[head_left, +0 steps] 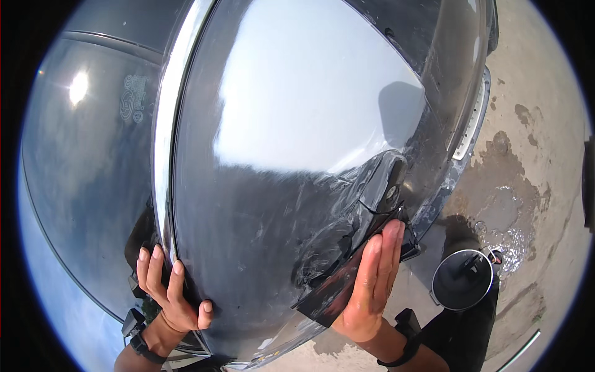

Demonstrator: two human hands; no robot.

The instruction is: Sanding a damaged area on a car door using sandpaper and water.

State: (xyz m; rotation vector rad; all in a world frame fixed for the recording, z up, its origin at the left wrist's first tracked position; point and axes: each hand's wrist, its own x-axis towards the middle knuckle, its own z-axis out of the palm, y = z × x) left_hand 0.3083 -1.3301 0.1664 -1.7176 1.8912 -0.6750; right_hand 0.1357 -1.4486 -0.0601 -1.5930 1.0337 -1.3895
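A dark, glossy car door (251, 218) fills the middle, with whitish smears around its door handle (383, 186) and the handle recess (320, 255). My right hand (372, 279) presses flat, fingers together, over a dark wet sheet (325, 302) laid along the handle. Its thumb is hidden, and I cannot tell the sheet's material. Fingers spread and holding nothing, my left hand (169, 293) rests at the lower end of the chrome trim strip (167, 139), below the side window (88, 153). Both wrists wear black straps with small black devices.
A black bucket (462, 281) with a wire handle stands on the concrete ground (520, 153) at the right, beside a wet patch (499, 209). My dark-trousered leg (465, 330) is close to it. A perforated side step (472, 121) runs along the car's lower edge.
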